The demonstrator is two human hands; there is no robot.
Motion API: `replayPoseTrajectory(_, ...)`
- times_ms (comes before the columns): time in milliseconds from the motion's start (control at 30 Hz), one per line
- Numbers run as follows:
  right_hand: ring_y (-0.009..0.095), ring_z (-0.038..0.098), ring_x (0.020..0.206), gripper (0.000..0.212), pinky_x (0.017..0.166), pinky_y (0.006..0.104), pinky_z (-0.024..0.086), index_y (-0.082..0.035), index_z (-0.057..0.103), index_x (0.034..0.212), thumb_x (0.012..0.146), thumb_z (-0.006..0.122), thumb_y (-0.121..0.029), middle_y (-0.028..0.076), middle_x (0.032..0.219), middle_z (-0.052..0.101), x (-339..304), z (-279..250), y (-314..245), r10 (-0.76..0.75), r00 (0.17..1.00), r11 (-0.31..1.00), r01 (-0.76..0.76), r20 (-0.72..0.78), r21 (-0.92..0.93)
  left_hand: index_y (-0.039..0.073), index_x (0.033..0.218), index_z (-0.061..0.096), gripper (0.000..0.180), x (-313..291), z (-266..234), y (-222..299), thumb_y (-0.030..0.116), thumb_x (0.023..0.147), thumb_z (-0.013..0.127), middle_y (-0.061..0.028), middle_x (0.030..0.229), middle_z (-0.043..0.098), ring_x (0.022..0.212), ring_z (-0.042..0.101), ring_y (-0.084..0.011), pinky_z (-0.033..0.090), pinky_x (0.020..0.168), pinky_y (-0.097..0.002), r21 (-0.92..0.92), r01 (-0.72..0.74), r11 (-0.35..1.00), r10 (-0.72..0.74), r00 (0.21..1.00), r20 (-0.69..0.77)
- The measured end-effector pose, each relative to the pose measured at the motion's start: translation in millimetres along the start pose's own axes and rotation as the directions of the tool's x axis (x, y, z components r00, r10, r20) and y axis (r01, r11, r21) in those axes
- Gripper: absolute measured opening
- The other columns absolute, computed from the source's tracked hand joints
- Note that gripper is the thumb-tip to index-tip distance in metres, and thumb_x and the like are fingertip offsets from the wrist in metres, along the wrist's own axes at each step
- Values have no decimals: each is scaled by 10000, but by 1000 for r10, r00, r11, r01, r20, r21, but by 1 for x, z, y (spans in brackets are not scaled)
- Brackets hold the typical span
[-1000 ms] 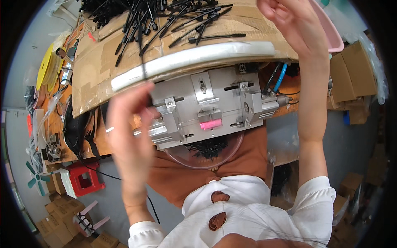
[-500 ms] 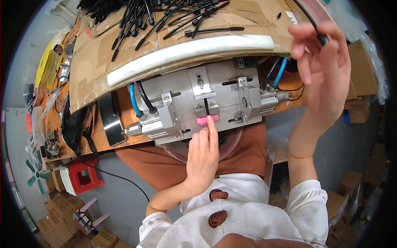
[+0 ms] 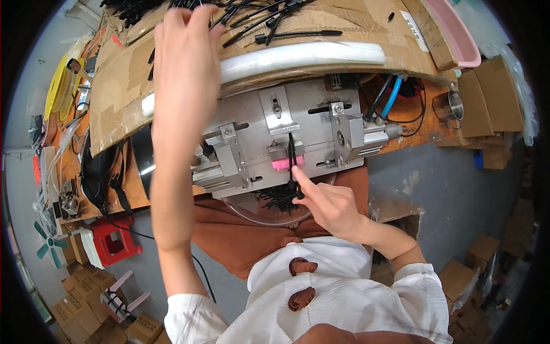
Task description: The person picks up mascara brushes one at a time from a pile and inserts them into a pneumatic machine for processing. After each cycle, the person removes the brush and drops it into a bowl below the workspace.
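Note:
My left hand (image 3: pixel 189 51) reaches over the pile of slim black sticks (image 3: pixel 243 17) with thick collars on the cardboard; motion blurs its fingers, so its grip does not show. Down at the metal fixture (image 3: pixel 246 114), my right hand (image 3: pixel 329 206) has its index finger extended and the other fingers curled. Between its thumb and index finger is the end of a black stick (image 3: pixel 294 178), which crosses a pink block (image 3: pixel 280 164). The stick's upper end meets the small clamp (image 3: pixel 278 123) in the middle of the plate.
A clear bowl (image 3: pixel 238 213) with black pieces sits under the fixture's front edge. Metal cylinders flank the plate, with a blue hose (image 3: pixel 391 98) at the right. A white foam strip (image 3: pixel 303 54) edges the cardboard. A metal cup (image 3: pixel 448 106) stands at right.
My left hand has left the pink block and swung up to the pile. My right hand has come down from the upper right to the block with a black stick.

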State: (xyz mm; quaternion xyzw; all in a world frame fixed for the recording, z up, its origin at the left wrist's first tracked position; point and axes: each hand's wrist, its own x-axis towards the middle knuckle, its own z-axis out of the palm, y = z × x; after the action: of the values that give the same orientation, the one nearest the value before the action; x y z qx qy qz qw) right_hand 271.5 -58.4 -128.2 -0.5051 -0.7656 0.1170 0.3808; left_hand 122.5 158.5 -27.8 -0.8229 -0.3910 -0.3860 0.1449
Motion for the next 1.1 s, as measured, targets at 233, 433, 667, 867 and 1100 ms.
replayPoseTrajectory(233,161,505,503,679,466,308,412,29,472,1328,714,749,-58,43,595,497,7,7,-1,35,999,999,-35,34,5,22,932,641,122,41,19,-38,49,813,634,-154,878,603,831,584,-297,473,761,-370,-74,63,995,-42,964,262)
replayPoseTrajectory(433,154,513,504,588,456,307,421,14,537,1273,732,749,-74,27,612,506,26,-17,-9,-15,994,999,19,104,-35,37,956,676,144,31,10,-47,53,815,657,-84,818,643,699,591,-179,483,680,-297,-147,70,987,-38,976,213)
replayPoseTrajectory(667,268,622,752,128,633,347,507,-25,594,922,800,575,-61,118,797,596,202,-84,63,-439,890,754,289,-125,-590,31,944,680,132,10,-30,-22,45,814,656,-57,818,646,705,561,-129,469,684,-264,-240,197,951,-139,961,240)
replayPoseTrajectory(867,349,581,875,96,783,431,455,-2,599,841,757,619,-43,163,826,606,242,-94,75,-198,962,838,267,190,-476,-1,904,652,107,-3,-47,-36,8,806,609,-142,877,608,888,574,-303,448,793,-381,-73,152,986,-129,960,246)
replayPoseTrajectory(1100,321,571,894,82,756,400,460,-28,588,843,764,613,-27,140,856,561,227,-88,79,-253,966,879,251,50,-406,38,977,645,199,23,-1,-47,-33,792,630,-118,906,599,816,602,-273,452,676,-345,-99,5,995,20,967,255)
